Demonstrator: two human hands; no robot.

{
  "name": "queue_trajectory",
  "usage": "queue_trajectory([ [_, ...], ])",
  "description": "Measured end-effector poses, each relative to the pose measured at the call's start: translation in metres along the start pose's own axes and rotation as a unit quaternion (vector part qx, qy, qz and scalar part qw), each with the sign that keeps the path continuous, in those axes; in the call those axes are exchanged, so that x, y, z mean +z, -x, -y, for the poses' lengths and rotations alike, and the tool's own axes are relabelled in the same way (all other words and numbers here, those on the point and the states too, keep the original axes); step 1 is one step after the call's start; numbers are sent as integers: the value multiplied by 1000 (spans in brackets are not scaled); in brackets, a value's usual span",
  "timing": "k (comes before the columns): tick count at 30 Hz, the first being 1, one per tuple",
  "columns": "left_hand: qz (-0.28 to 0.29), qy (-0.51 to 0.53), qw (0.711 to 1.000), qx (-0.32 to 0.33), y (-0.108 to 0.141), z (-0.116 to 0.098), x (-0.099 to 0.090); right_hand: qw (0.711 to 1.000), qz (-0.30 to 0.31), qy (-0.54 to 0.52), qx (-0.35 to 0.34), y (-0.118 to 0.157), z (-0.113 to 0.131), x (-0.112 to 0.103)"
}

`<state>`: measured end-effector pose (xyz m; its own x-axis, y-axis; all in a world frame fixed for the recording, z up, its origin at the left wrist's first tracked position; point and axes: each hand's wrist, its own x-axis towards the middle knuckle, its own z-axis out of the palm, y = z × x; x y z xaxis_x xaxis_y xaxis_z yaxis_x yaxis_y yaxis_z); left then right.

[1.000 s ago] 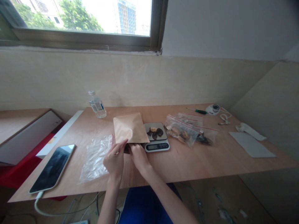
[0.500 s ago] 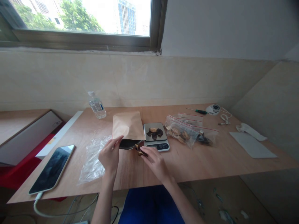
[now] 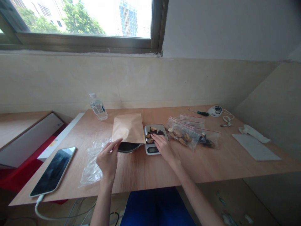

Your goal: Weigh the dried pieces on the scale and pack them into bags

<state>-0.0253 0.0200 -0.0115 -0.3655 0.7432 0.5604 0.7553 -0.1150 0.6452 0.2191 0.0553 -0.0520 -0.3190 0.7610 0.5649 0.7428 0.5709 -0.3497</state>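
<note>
A kraft paper pouch point(image 3: 128, 130) lies on the wooden table point(image 3: 211, 166) with its mouth toward me, showing a dark lining point(image 3: 128, 147). My left hand point(image 3: 108, 160) pinches the pouch's lower edge. My right hand point(image 3: 163, 147) reaches over a small digital kitchen scale point(image 3: 151, 150), its fingertips at the dark and tan dried pieces point(image 3: 151, 133) on the pan. Part of the pan is hidden by those fingers. A zip bag of similar pieces point(image 3: 181, 135) lies just right of the scale.
A crumpled clear plastic bag point(image 3: 94, 166) lies near my left hand, with a smartphone point(image 3: 53, 171) on a cable further left. A water bottle point(image 3: 98, 108) stands behind the pouch. A screwdriver point(image 3: 202, 113), a round white device point(image 3: 215, 110) and a grey sheet point(image 3: 255, 147) lie to the right.
My right hand has moved right, from the pouch mouth to the scale, and the pieces it held are no longer visible in it. The scale pan now holds more pieces. My left hand has shifted slightly left.
</note>
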Motion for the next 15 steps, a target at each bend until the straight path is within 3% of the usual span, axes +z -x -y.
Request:
queue_trajectory([
  [9, 0, 3, 1000, 0, 0, 0, 0, 997, -59, -44, 38, 6, 0, 2],
  [15, -5, 6, 1000, 0, 0, 0, 2, 997, -67, 13, 27, 8, -4, 0],
])
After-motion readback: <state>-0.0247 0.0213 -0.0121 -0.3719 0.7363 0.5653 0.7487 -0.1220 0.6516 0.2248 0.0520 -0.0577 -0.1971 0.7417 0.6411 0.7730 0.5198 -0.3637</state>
